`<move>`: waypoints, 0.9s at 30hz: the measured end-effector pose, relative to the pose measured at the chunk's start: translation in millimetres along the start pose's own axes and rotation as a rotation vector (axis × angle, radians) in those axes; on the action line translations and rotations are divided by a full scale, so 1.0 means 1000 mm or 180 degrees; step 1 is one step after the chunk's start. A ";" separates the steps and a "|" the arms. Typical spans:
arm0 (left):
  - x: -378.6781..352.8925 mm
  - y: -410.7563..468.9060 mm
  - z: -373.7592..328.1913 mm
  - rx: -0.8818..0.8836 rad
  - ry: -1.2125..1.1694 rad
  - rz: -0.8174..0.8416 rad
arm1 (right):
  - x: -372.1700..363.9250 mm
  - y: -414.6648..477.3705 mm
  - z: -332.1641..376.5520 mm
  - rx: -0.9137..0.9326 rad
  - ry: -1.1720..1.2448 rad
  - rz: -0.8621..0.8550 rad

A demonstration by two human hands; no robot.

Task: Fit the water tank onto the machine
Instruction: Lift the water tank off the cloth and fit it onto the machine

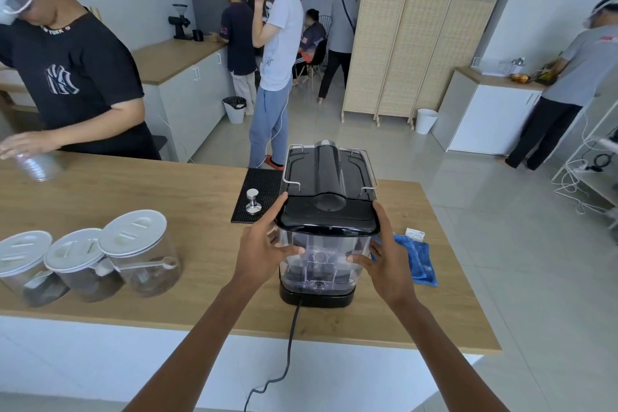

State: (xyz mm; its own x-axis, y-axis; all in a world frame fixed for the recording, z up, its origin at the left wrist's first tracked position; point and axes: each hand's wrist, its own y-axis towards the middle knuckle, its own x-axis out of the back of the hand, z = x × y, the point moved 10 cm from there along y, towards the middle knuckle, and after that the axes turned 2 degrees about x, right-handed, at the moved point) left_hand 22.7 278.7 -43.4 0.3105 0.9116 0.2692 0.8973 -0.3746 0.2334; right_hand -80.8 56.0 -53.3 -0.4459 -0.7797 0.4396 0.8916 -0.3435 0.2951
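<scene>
Nearest, both hands clasp the clear water tank (319,257) from either side: left hand (264,249) and right hand (388,262), each grip spread wide, fingers flat on its walls. The tank stands upright, black lid up, at the machine (329,174)'s near end on the bench (187,191).

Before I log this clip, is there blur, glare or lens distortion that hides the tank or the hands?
Head view: the water tank and both hands, left and right, are sharp and evenly lit. Its clear wall shows faint reflections but no glare. The wide lens bends the counter edges. The plastic bottle at far left is motion-blurred.
</scene>
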 end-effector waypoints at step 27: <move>-0.002 0.007 -0.003 0.0101 0.0045 -0.0065 | 0.006 0.009 -0.002 -0.0036 -0.0094 -0.0099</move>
State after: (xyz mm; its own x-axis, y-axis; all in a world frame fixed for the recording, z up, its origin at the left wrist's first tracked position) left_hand 27.7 274.2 -39.6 0.2879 0.9165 0.2779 0.9130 -0.3502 0.2093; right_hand -74.9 47.0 -49.7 -0.4753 -0.7529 0.4553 0.8781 -0.3733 0.2993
